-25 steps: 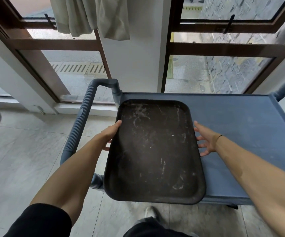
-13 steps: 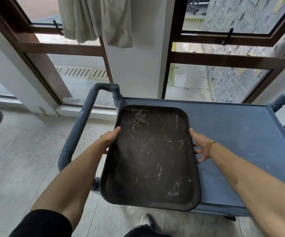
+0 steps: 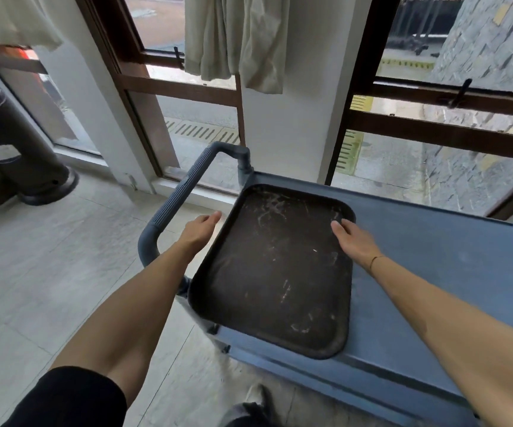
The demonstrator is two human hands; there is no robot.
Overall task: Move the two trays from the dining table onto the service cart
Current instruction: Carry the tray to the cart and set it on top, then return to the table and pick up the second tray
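A blue service cart (image 3: 434, 257) carries one scuffed dark tray (image 3: 276, 269) lying flat at its left end.

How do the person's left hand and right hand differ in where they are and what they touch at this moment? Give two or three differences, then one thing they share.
1. The left hand is off the tray, beside its left rim; the right hand lies over its right rim.
2. The left hand is above the floor, near the cart handle; the right hand is above the cart top.
3. The right wrist wears a thin band; the left wrist is bare.

Both hands are open, gripping nothing.
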